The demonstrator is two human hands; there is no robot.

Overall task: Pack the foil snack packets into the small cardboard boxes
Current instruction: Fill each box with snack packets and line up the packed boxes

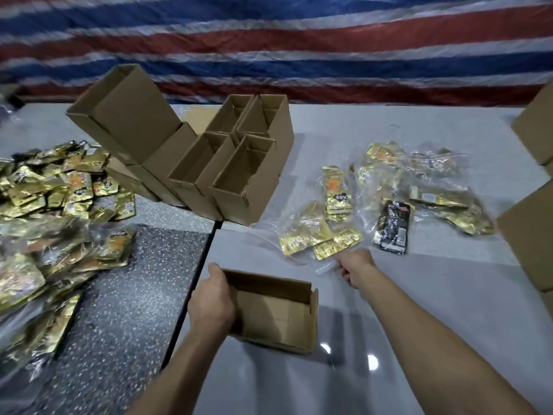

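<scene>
Brown cardboard forms the small open box (278,316) that sits on the pale grey table (434,310) right in front of the person, mouth upward. The left hand (211,298) is clamped on the box's left end, with the thumb up at the far corner. The right hand (357,266) reaches past the box's far right corner, its fingers curled and pinching the near edge of a clear plastic bag (326,266). That bag lies flat on the table and holds several gold foil packets (302,239) just beyond the hand.

Further right, more crumpled bags of gold packets (449,202) lie on the table. A black packet (393,227) rests between them and the pinched bag. Behind the held box, a cluster of open boxes (239,172) stands mouth-up, with one larger box (128,127) tilted against its left side.

Left of the cluster spreads a loose heap of packets (59,181). Nearer the person, bagged packets (45,265) lie partly over a dark speckled surface (125,295). Bigger cartons (529,235) stand at the right edge, and a red, white and blue striped tarp (269,40) hangs behind the table.
</scene>
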